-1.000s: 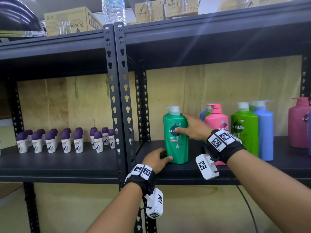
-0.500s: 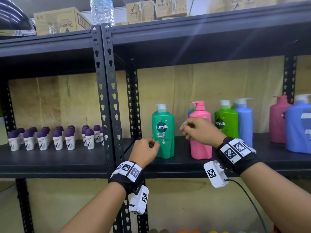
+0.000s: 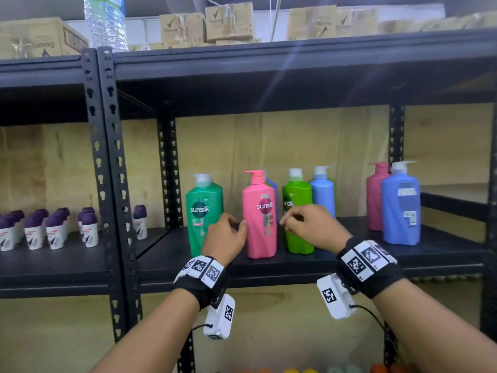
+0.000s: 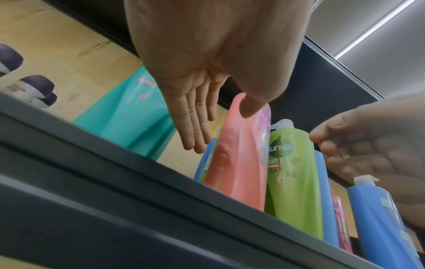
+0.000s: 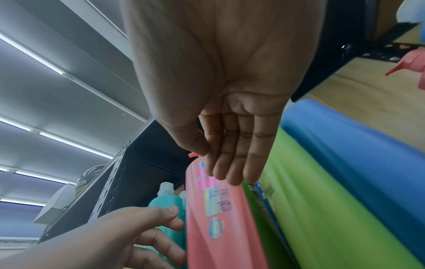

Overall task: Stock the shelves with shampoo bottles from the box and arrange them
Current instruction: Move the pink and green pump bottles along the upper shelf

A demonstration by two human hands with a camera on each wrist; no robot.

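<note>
Arranging step: both hands, the left hand (image 3: 226,232) at nine o'clock and the right hand (image 3: 309,224) at three, flank the pink bottle (image 3: 259,227) loosely apart, gripping nothing; next, probably straightening it on the shelf (image 3: 349,265).

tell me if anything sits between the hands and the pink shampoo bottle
Nothing visible does. The left hand and right hand flank the pink bottle with open air between; its front is unobstructed on the shelf.

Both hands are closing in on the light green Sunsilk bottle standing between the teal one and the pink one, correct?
Not quite. The bottle between the left hand and right hand is the pink bottle; it stands between the teal bottle and the light green bottle. The head view shows this.
</note>
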